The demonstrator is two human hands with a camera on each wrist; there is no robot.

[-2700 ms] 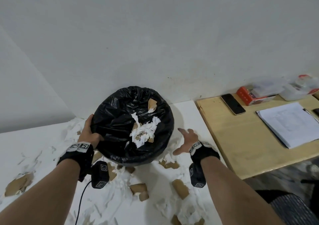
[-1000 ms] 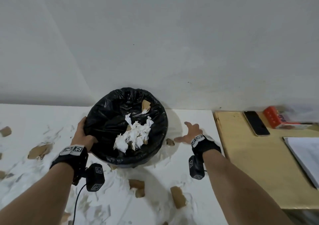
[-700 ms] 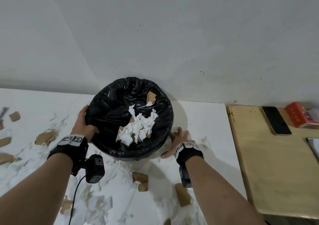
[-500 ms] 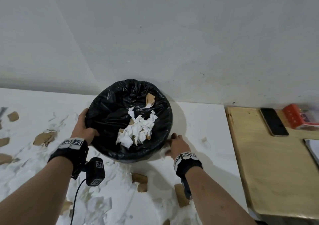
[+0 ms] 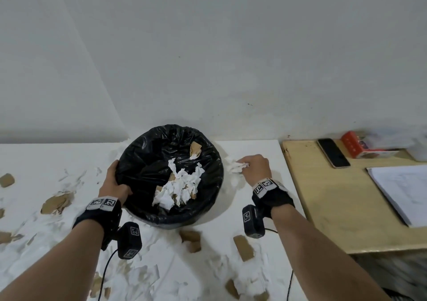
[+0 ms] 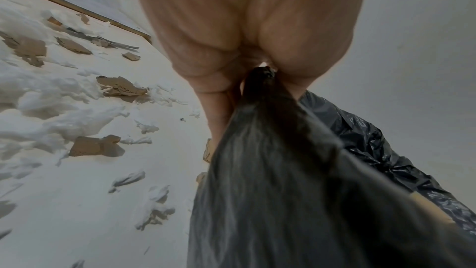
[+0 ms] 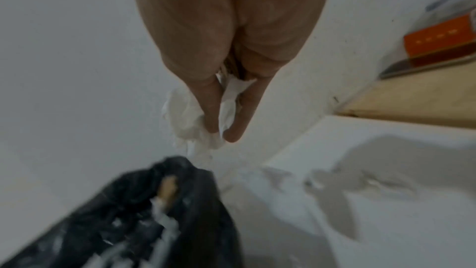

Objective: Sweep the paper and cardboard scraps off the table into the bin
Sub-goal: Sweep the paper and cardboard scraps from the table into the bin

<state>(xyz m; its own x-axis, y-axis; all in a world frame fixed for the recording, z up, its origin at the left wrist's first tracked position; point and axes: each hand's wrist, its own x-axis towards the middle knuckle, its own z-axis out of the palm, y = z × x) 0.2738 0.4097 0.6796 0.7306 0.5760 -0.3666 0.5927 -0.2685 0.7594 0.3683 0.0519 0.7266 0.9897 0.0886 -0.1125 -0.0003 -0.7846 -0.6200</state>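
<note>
A round bin (image 5: 147,162) lined with a black bag stands on the white table (image 5: 258,150) by the wall, with white paper and brown cardboard scraps (image 5: 178,185) inside. My left hand (image 5: 114,182) grips the bin's left rim, thumb inside; the left wrist view shows the black bag (image 6: 270,170) pinched between thumb and fingers. My right hand (image 5: 251,165) is just right of the bin, above the table, holding a bunch of white paper scraps (image 5: 235,167); the right wrist view shows these paper scraps (image 7: 185,117) squeezed between the fingers (image 7: 211,101), near the bin's rim (image 7: 180,162).
Torn white paper and cardboard pieces (image 5: 242,247) litter the table in front and to the left (image 5: 55,202). A wooden table (image 5: 328,208) adjoins on the right with a phone (image 5: 333,152), an orange box (image 5: 355,144) and a sheet of paper (image 5: 402,187).
My right hand left the bin's right side, moved back and right, and closed on a bunch of white paper scraps. The left hand kept its hold on the rim.
</note>
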